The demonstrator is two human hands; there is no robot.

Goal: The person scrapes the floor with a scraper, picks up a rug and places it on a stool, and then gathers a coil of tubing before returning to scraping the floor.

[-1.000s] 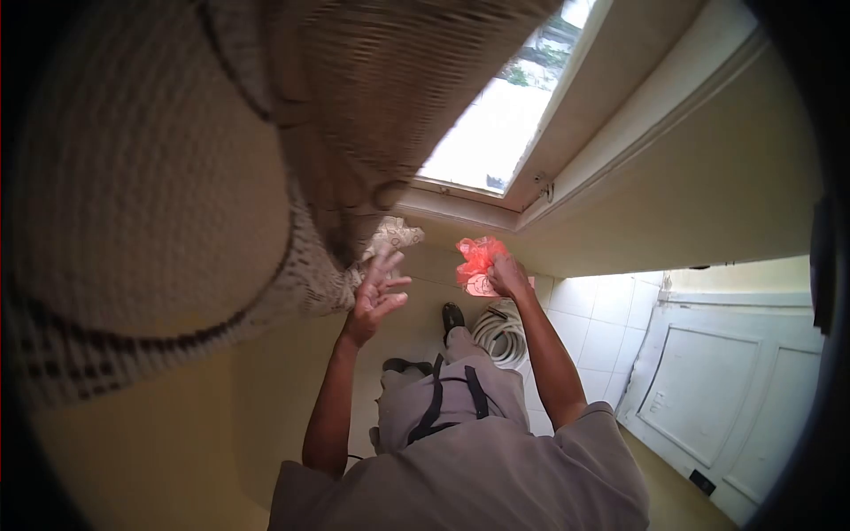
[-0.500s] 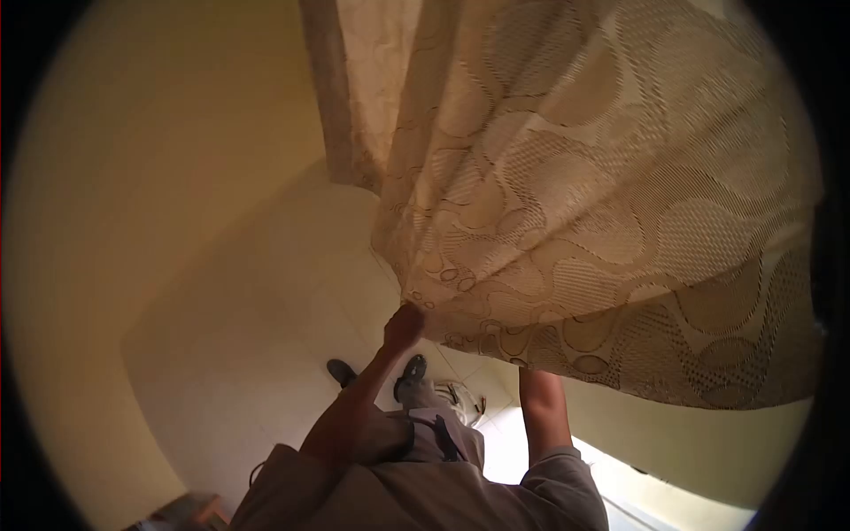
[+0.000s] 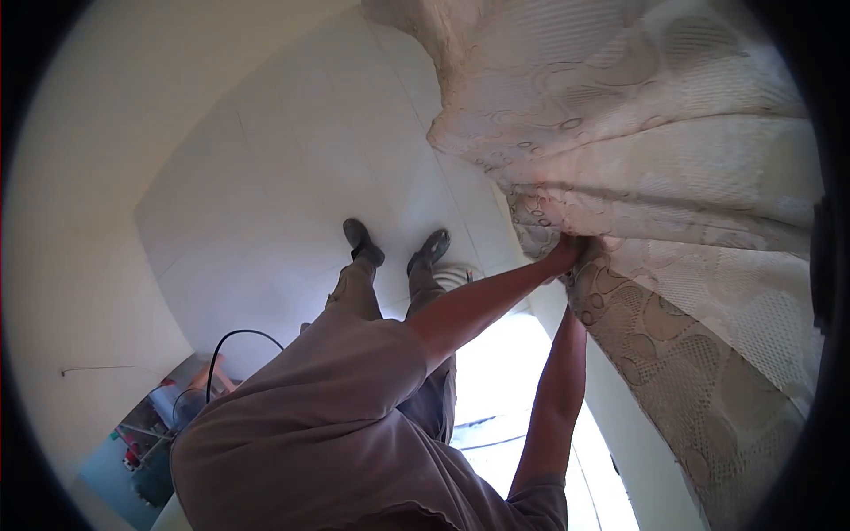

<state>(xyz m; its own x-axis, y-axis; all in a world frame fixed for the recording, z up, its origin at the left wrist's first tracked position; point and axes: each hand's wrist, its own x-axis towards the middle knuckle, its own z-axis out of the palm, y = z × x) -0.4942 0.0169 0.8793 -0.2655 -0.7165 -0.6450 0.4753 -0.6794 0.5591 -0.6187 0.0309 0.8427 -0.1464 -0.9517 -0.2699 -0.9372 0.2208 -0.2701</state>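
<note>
Both hands at the bunched curtain, the gathering only partly made

The left hand [image 3: 567, 254] is closed in a fist on a fold of the patterned curtain [image 3: 708, 177]. The right arm [image 3: 558, 398] reaches up just beneath it, and its hand is buried in the cloth, so I cannot tell its grip. The cloth is pulled into tight pleats at the hands, but wide loose swathes hang above and to the right, so I judge most of it ungathered. The curtain's lower edge crowds the right arm. Tiled floor [image 3: 292, 177] lies open beyond the shoes [image 3: 363, 241], with a coiled hose [image 3: 456, 276] beside them, a black cable [image 3: 232, 336] and clutter [image 3: 150, 425] lower left, and a wall [image 3: 71, 265] closing that side.
</note>
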